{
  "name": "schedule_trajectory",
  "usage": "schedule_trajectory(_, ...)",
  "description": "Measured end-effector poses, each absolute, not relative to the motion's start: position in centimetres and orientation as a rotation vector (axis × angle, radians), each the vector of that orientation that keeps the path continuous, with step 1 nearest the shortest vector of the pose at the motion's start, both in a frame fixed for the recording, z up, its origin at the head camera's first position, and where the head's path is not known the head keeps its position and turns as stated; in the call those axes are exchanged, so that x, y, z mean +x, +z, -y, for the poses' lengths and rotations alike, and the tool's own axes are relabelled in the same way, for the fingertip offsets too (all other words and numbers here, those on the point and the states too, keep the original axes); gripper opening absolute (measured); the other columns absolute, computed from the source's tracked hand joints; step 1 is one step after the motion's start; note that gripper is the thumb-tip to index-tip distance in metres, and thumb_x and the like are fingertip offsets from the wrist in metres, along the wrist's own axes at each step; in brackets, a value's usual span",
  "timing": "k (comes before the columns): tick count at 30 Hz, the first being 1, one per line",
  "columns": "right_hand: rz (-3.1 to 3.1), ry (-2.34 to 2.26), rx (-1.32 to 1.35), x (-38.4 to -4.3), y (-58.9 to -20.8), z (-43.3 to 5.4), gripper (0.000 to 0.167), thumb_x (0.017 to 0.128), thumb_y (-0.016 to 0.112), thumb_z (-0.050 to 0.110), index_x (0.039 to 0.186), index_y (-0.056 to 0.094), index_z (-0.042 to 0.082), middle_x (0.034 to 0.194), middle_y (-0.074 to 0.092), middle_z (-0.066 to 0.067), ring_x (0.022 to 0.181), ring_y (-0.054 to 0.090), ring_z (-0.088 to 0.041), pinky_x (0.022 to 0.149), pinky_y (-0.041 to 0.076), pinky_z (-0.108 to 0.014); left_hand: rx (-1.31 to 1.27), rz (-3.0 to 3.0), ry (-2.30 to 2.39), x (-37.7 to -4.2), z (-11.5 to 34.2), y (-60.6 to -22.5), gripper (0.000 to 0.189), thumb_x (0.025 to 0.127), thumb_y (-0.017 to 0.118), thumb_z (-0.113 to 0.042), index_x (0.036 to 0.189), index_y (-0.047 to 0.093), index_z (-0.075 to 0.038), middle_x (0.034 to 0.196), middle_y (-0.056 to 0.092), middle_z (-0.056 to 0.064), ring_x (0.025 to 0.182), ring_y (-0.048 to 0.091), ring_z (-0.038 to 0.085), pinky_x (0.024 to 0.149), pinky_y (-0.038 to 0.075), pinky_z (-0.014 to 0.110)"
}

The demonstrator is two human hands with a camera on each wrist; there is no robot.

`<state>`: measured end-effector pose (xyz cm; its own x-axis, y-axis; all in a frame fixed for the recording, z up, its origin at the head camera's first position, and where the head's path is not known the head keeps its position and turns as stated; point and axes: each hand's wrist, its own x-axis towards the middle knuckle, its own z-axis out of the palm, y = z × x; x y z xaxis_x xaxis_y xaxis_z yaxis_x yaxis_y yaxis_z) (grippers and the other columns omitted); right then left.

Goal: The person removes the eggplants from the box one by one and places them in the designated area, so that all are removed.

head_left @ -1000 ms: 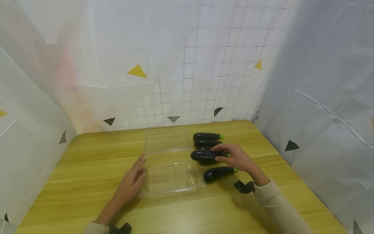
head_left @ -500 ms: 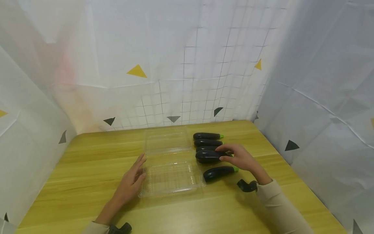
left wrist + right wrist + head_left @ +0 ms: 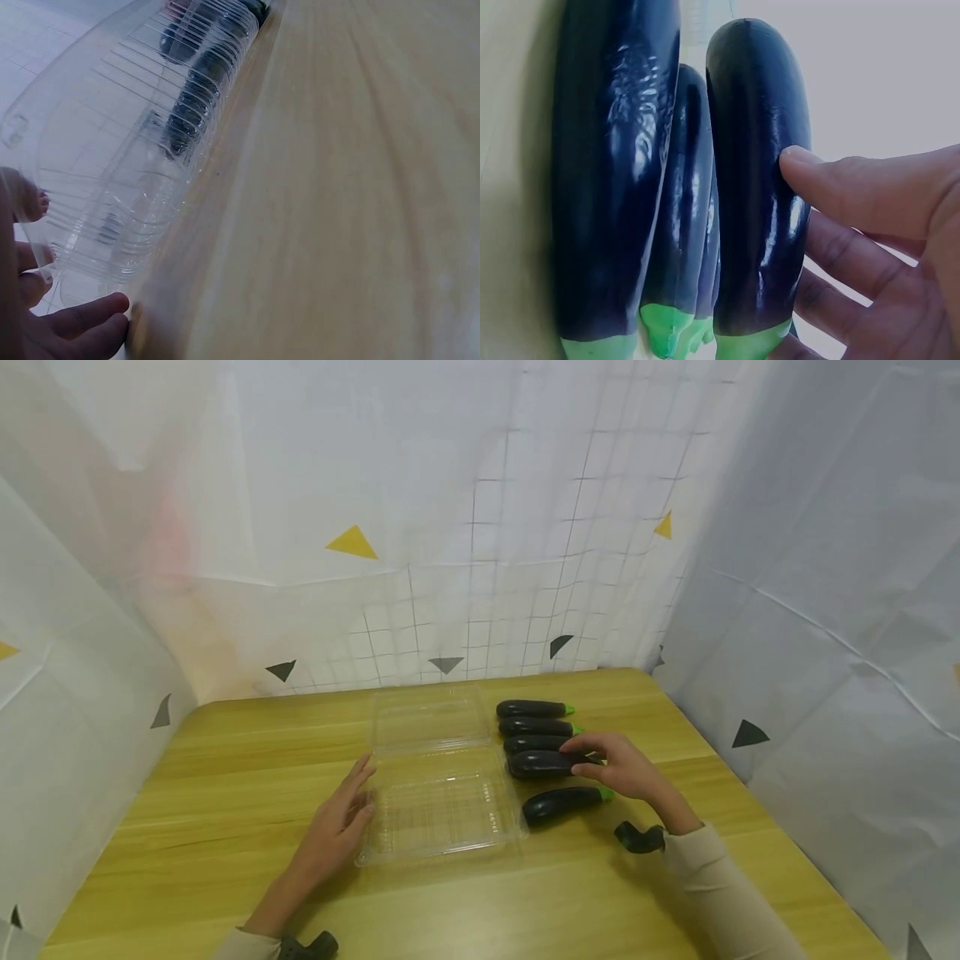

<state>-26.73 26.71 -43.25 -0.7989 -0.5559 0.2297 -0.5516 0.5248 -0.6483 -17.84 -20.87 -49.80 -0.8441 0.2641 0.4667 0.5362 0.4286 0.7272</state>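
My right hand (image 3: 618, 768) pinches a dark purple eggplant (image 3: 536, 765) near its green stem end, thumb on the near side and fingers on the far side. In the right wrist view this eggplant (image 3: 754, 112) stands apart from a closer eggplant (image 3: 611, 187). A hinged clear plastic container (image 3: 442, 850) lies with its lid (image 3: 427, 720) folded back, left of the eggplants. My left hand (image 3: 333, 827) rests against the container's left edge with fingers loosely extended. In the left wrist view its fingers (image 3: 90, 319) are around the clear rim.
Behind the held eggplant lie more eggplants in a row, the farthest eggplant (image 3: 531, 709) at the back. One more eggplant (image 3: 562, 805) lies in front, close to the container's right edge. White sheet walls (image 3: 420, 610) enclose the wooden table (image 3: 247, 760) at the back and sides.
My right hand has moved slightly right and lower with the eggplant, which now lies in line with the row. The left hand and the container have stayed in place.
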Motion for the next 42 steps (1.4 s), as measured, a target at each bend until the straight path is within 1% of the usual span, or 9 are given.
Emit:
schedule_trajectory(6,-2.726,-1.140,-0.993,-26.8,-43.4,-26.9,0.032,0.096,0.074,0.002,0.127,0.071,0.004,0.124,0.071,-0.009,0.116,0.065,-0.034,0.095,0.054,-0.058,-0.690,2.405,-1.364,-17.9,20.9,-49.9,0.059,0.105,0.055,0.002,0.161,0.037,-0.006,0.170,0.023,0.005,0.126,0.058,0.047,0.099,0.050,0.055)
schedule_trajectory(13,-2.709,-1.137,-0.972,-26.7,-44.0,-27.2,0.030,0.095,0.075,0.002,0.125,0.071,-0.001,0.122,0.071,-0.012,0.114,0.065,-0.036,0.095,0.054,-0.059,-0.688,2.406,-1.364,-17.9,20.9,-49.9,0.060,0.104,0.057,0.003,0.161,0.038,-0.006,0.169,0.025,0.014,0.126,0.059,0.045,0.098,0.051,0.055)
schedule_trajectory(20,-2.699,-1.128,-0.991,-26.9,-44.4,-27.5,0.030,0.095,0.074,0.000,0.125,0.071,0.000,0.122,0.070,-0.013,0.115,0.065,-0.037,0.095,0.054,-0.059,-0.690,2.406,-1.357,-17.9,20.9,-49.9,0.061,0.104,0.057,0.003,0.161,0.038,-0.008,0.169,0.025,0.010,0.125,0.059,0.045,0.098,0.051,0.055)
schedule_trajectory(27,-2.694,-1.112,-0.989,-27.1,-44.5,-27.7,0.030,0.096,0.073,-0.001,0.126,0.071,-0.001,0.124,0.070,-0.012,0.117,0.064,-0.038,0.097,0.052,-0.061,-0.689,2.403,-1.371,-17.9,20.9,-49.9,0.059,0.104,0.057,0.003,0.160,0.039,-0.005,0.169,0.026,0.012,0.126,0.059,0.044,0.098,0.051,0.055)
schedule_trajectory(33,-2.692,-1.097,-0.987,-27.1,-44.7,-27.7,0.030,0.096,0.072,0.001,0.126,0.070,-0.001,0.124,0.070,-0.012,0.117,0.064,-0.038,0.097,0.051,-0.062,-0.690,2.401,-1.373,-17.8,20.9,-50.0,0.059,0.105,0.057,0.002,0.160,0.039,-0.006,0.169,0.026,0.014,0.126,0.059,0.045,0.099,0.051,0.055)
schedule_trajectory(40,-2.690,-1.102,-0.965,-26.9,-44.7,-27.6,0.030,0.096,0.072,-0.001,0.126,0.070,-0.001,0.124,0.070,-0.012,0.116,0.064,-0.038,0.098,0.050,-0.062,-0.673,2.419,-1.343,-17.8,20.9,-49.9,0.057,0.105,0.056,0.002,0.159,0.039,-0.004,0.170,0.024,0.006,0.125,0.059,0.045,0.098,0.051,0.056)
schedule_trajectory(42,-2.688,-1.109,-0.966,-26.8,-44.7,-27.6,0.030,0.096,0.072,-0.002,0.126,0.070,-0.001,0.124,0.069,-0.013,0.116,0.064,-0.037,0.098,0.051,-0.062,-0.671,2.421,-1.340,-17.8,20.8,-49.8,0.058,0.105,0.056,0.002,0.160,0.039,-0.004,0.170,0.024,0.005,0.125,0.059,0.045,0.098,0.051,0.057)
